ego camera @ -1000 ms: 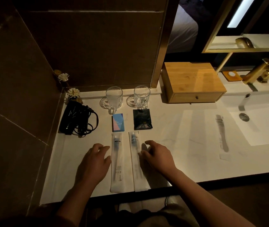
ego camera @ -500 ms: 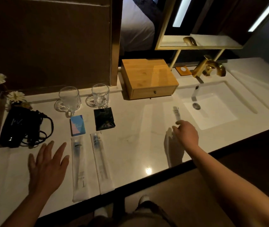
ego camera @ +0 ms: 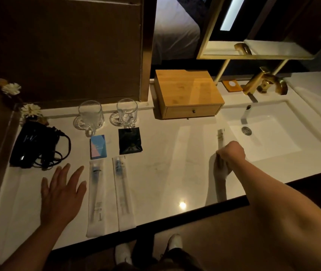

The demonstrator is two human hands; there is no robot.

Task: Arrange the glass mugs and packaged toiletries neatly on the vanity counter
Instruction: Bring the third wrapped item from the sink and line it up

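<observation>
Two glass mugs [ego camera: 91,116] [ego camera: 126,112] stand on glass coasters at the back of the white counter [ego camera: 165,163]. In front of them lie a small blue box [ego camera: 98,146] and a black sachet [ego camera: 129,141]. Two long clear toothbrush packets [ego camera: 96,196] [ego camera: 124,192] lie side by side near the front edge. My left hand [ego camera: 61,194] rests flat, fingers spread, left of the packets. My right hand [ego camera: 231,155] is closed on a third clear packet [ego camera: 220,136] beside the sink.
A black hair dryer [ego camera: 32,143] with a coiled cord lies at the left by white flowers [ego camera: 30,110]. A wooden drawer box [ego camera: 189,94] sits at the back centre. The sink basin [ego camera: 263,137] and a gold faucet [ego camera: 261,83] are to the right.
My right hand left the toothbrush packets, reached right and closed on the packet by the sink. My left hand opened and settled flat to the left.
</observation>
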